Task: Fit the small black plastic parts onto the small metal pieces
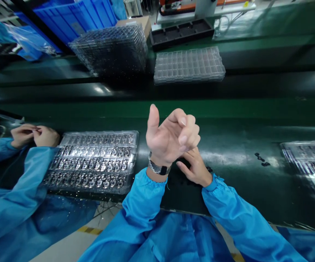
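Observation:
My left hand (170,136) is raised over the bench with the palm turned up. Its thumb stands out and the other fingers are loosely curled, with nothing visible in them. A woven band with a dark clasp (159,168) is round that wrist. Lower and partly behind it, my right hand (197,168) lies near the dark bench top (228,189), thumb and fingers apart; its fingertips are hidden. Small black parts (209,169) lie beside the right wrist. Left of my hands is a clear plastic tray (136,145) filled with rows of small metallic electronic parts.
A co-worker's hands (36,135) are at the left tray edge. Another filled tray (288,147) sits at right, near loose black pieces (261,158). Farther back stand stacked clear trays (188,65), a taller tray stack (113,51), a black tray (181,33) and a blue crate (75,20).

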Demonstrator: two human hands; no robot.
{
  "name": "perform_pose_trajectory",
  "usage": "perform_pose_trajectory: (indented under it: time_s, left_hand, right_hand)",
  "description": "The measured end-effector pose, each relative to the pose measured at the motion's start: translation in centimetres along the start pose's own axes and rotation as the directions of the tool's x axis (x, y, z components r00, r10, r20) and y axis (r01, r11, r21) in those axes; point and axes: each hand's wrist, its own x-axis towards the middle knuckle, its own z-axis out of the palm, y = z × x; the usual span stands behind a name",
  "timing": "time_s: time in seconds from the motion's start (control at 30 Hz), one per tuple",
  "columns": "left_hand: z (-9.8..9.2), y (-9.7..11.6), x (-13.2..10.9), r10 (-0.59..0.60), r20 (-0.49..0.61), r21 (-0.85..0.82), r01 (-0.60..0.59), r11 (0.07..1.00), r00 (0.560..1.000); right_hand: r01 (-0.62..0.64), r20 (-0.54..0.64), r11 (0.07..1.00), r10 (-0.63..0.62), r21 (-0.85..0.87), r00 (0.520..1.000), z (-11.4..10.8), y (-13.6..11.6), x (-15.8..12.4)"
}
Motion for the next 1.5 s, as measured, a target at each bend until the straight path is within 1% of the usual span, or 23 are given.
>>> perform_pose_trajectory:
  time_s: [0.17, 0.27, 0.3, 0.37, 0.4, 0.47, 0.53, 0.6, 0.67, 0.73, 0.87, 1.03, 1.17, 1.33, 1.5]
  left_hand:
    - [-0.2, 0.1, -0.7, 0.014, 0.111, 0.158, -0.032, 0.987, 0.994]
    - [-0.2, -0.9, -0.1, 0.077, 0.168, 0.335, -0.131, 0.933, 0.983]
    - [-0.3, -1.7, 0.5, 0.117, 0.167, 0.414, -0.178, 0.893, 0.979]
    - [-1.2, -3.7, 2.1, 0.213, 0.127, 0.592, -0.246, 0.767, 0.969]
    - [-1.9, -4.8, 3.0, 0.259, 0.094, 0.682, -0.252, 0.687, 0.961]
    - [-3.4, -7.2, 4.6, 0.312, 0.039, 0.827, -0.206, 0.523, 0.949]
    - [-4.8, -9.4, 5.6, 0.316, 0.009, 0.914, -0.136, 0.382, 0.949]
    - [-5.7, -11.1, 6.0, 0.294, 0.001, 0.958, -0.085, 0.274, 0.956]
    - [-5.9, -12.2, 5.9, 0.258, 0.02, 0.979, -0.071, 0.189, 0.966]
    - [-5.9, -12.9, 5.8, 0.228, 0.05, 0.988, -0.082, 0.131, 0.972]
    - [-5.9, -13.5, 5.9, 0.208, 0.068, 0.992, -0.087, 0.086, 0.976]
    - [-6.1, -13.6, 6.2, 0.213, 0.075, 0.991, -0.097, 0.091, 0.974]
    - [-6.2, -13.7, 6.2, 0.229, 0.079, 0.989, -0.106, 0.106, 0.97]
    - [-6.3, -13.7, 6.2, 0.234, 0.077, 0.986, -0.109, 0.127, 0.969]
    - [-6.3, -13.7, 6.3, 0.217, 0.065, 0.987, -0.095, 0.133, 0.974]
  right_hand:
    - [-0.016, -0.008, 1.0, 0.016, -0.005, 1.0, 0.0, -0.1, 0.0]
    - [0.002, -0.032, 1.0, -0.003, -0.017, 0.999, 0.0, -0.2, 0.2]
    - [0.012, -0.042, 1.0, -0.013, -0.022, 0.999, 0.0, -0.2, 0.3]
    - [0.027, -0.056, 0.999, -0.028, -0.024, 0.998, 0.0, -0.3, 0.4]
    - [0.03, -0.053, 0.999, -0.031, -0.019, 0.998, 0.0, -0.4, 0.5]
    - [0.02, -0.034, 1.0, -0.02, -0.013, 0.999, 0.0, -0.4, 0.5]
    - [-0.014, -0.007, 1.0, 0.014, -0.023, 1.0, 0.1, -0.4, 0.4]
    - [-0.061, 0.017, 0.997, 0.062, -0.056, 0.998, 0.3, -0.3, 0.3]
    - [-0.103, 0.018, 0.989, 0.106, -0.104, 0.994, 0.5, -0.1, 0.3]
    - [-0.134, 0.006, 0.98, 0.137, -0.148, 0.991, 0.7, 0.2, 0.2]
    - [-0.179, -0.004, 0.973, 0.18, -0.144, 0.984, 0.8, 0.6, 0.1]
    - [-0.229, -0.06, 0.972, 0.226, -0.055, 0.972, 0.7, 0.4, 0.1]
    - [-0.246, -0.021, 0.969, 0.246, 0.015, 0.969, 0.7, 0.4, 0.0]
    - [-0.343, 0.027, 0.924, 0.343, 0.167, 0.939, 0.8, 0.9, -0.1]
    - [-0.384, 0.01, 0.901, 0.39, 0.203, 0.921, 0.7, 1.2, 0.0]
